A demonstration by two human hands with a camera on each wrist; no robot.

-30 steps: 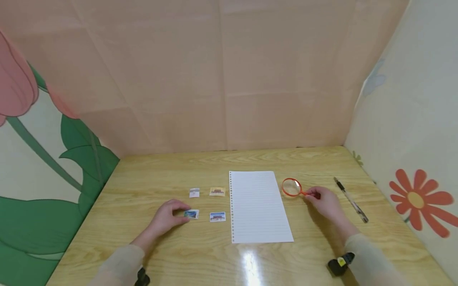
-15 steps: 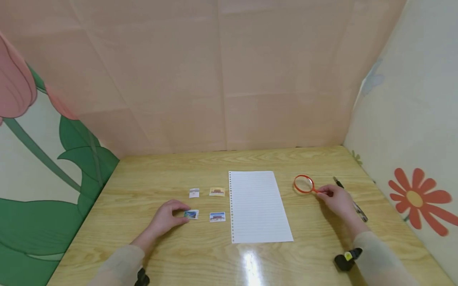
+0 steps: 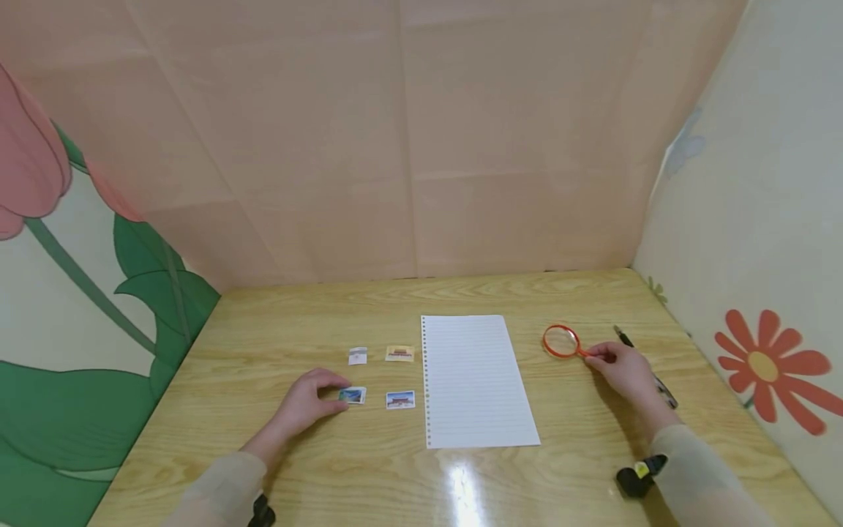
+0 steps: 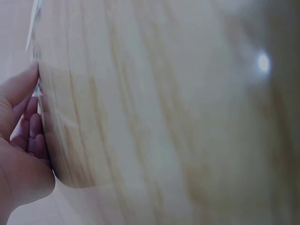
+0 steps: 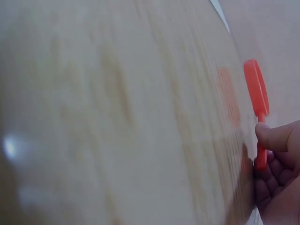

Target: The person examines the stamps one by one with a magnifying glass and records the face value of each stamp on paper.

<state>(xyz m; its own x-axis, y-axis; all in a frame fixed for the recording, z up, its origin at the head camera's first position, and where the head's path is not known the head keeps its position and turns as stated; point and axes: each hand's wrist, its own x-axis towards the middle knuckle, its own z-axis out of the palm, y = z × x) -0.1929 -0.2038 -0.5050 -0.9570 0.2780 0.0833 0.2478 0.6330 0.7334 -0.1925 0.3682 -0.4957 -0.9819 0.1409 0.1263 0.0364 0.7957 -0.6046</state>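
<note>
Lined sheet (image 3: 479, 380): lies on the desk (image 3: 283, 322), punched holes along its left edge, pale ruled lines across its face.
Left hand (image 3: 308, 401): left of the sheet; its grip pinches the blue-green card between thumb and forefinger, at the long edges.
Blue-green card (image 3: 356, 396): a small stamp-like piece in the left hand, left of the sheet and apart from it; a picture on it, with a white margin; any print is too small to read.
Blue card (image 3: 400, 400): just beside the sheet's left edge, showing a reddish building; lettering too small to read.
Yellow card (image 3: 399, 353): also near the sheet's left edge, beyond the blue card; marks along its lower part are not legible.
Pale card (image 3: 358, 356): left of the sheet, past the yellow card; a grey band across the top, its small mark unreadable.
Right hand (image 3: 619, 367): right of the sheet; its grip pinches the handle of the magnifying glass.
Magnifying glass (image 3: 562, 342): right of the sheet, orange-red; the right wrist view shows its ring raised off the desk, a reddish reflection below.
Pen (image 3: 623, 336): farther right of the sheet than the magnifying glass, partly hidden by the right hand.
</note>
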